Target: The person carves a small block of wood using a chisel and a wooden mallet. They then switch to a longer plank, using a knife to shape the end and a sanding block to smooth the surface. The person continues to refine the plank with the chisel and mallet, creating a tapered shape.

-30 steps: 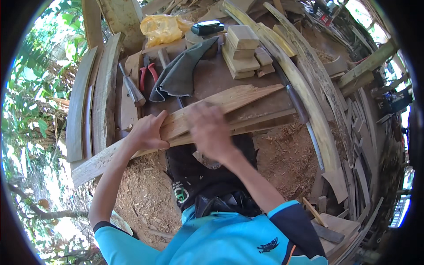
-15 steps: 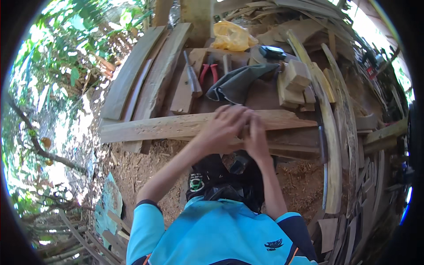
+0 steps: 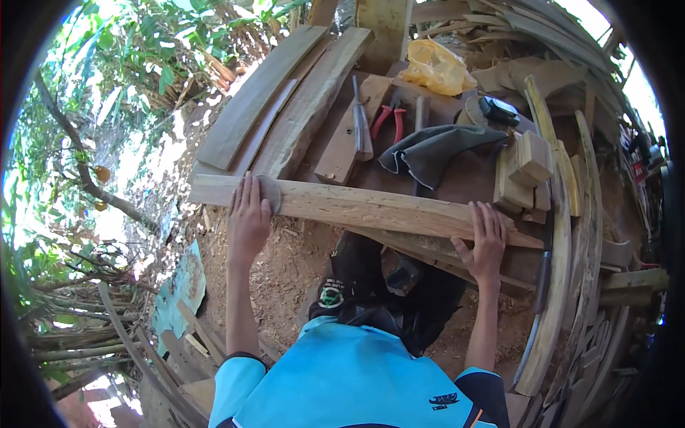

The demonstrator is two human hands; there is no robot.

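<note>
A long, rough pale plank [image 3: 357, 205] lies crosswise over the front of the workbench, its right end splintered. My left hand [image 3: 249, 222] rests near its left end, fingers straight across the top, beside a greyish rounded patch I cannot make out. My right hand [image 3: 485, 245] lies near the right end, fingers spread on the wood, thumb apart. Just behind the plank are a dark grey cloth [image 3: 439, 150], a chisel-like tool [image 3: 362, 132], red-handled pliers [image 3: 398, 125] and several stacked wooden blocks [image 3: 529, 160].
Boards [image 3: 314, 100] lie at the bench's back left, near a yellow plastic bag [image 3: 435, 68] and a black device [image 3: 499, 108]. Long pale strips [image 3: 553, 307] and a dark-handled tool [image 3: 542, 285] run down the right. A branch [image 3: 93, 185] and foliage border the left; shavings cover the ground.
My hands were close together at the plank's middle; they have moved apart toward opposite ends. The view has shifted, so the bench sits farther right in the picture.
</note>
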